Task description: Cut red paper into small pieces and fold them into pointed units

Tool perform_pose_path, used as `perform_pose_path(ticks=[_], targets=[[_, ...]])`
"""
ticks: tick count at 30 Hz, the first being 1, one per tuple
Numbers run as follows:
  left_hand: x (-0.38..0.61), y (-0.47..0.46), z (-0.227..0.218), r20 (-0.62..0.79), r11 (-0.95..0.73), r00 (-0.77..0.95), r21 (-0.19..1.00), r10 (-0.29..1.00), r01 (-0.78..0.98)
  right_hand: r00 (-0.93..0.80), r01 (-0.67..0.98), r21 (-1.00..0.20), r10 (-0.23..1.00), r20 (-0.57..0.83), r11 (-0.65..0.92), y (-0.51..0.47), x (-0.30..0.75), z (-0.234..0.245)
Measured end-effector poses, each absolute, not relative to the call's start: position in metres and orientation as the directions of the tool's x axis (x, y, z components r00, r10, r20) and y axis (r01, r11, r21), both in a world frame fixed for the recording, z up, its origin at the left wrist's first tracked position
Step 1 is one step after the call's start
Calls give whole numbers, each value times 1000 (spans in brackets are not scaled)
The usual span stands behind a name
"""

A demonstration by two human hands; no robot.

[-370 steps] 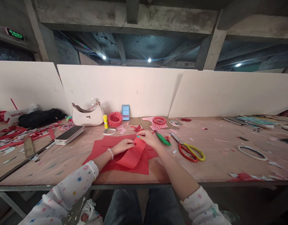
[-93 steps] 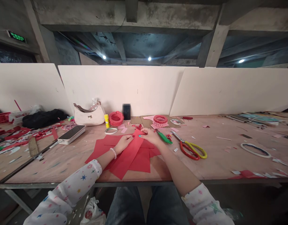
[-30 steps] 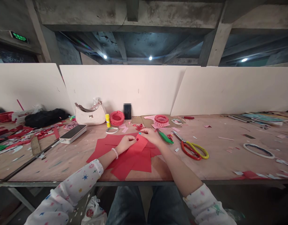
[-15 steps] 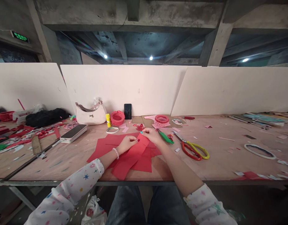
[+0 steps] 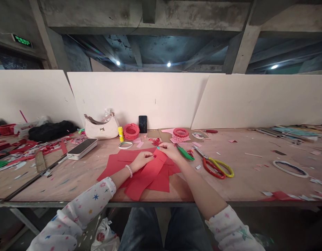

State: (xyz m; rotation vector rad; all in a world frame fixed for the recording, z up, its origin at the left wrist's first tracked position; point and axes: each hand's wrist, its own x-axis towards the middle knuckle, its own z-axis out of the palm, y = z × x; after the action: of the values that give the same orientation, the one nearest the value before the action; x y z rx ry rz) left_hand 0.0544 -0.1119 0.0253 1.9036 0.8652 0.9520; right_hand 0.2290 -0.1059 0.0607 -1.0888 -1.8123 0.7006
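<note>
A long folded strip of red paper (image 5: 146,173) lies slantwise over a pile of red sheets (image 5: 116,164) on the wooden table (image 5: 72,177). My left hand (image 5: 141,161) pinches the strip's far end from the left, fingers curled. My right hand (image 5: 170,151) pinches the same end from the right, thumb and fingers pressed on the paper. Both hands meet at the strip's upper tip, close together.
Green-handled scissors (image 5: 185,153) and red-and-yellow scissors (image 5: 215,167) lie just right of my right hand. Behind stand a white handbag (image 5: 101,128), a yellow glue stick (image 5: 120,134), red paper rings (image 5: 130,131), a dark phone (image 5: 142,124). A flat white device (image 5: 82,148) lies left; tape rings and scraps scattered.
Over the last second my hands have stayed at the strip's far end, with the fingers shifting slightly along the fold. Nothing else has moved.
</note>
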Motion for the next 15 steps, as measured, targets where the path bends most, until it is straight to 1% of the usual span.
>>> perform_pose_path(ticks=[13,15], targets=[[56,-111,25,326,-481,470,838,821,259,-211,384,-815,900,381,435,-106,228,58],[56,-112,27,324,-480,467,836,823,264,-207,362,-831,906,369,422,-105,228,57]])
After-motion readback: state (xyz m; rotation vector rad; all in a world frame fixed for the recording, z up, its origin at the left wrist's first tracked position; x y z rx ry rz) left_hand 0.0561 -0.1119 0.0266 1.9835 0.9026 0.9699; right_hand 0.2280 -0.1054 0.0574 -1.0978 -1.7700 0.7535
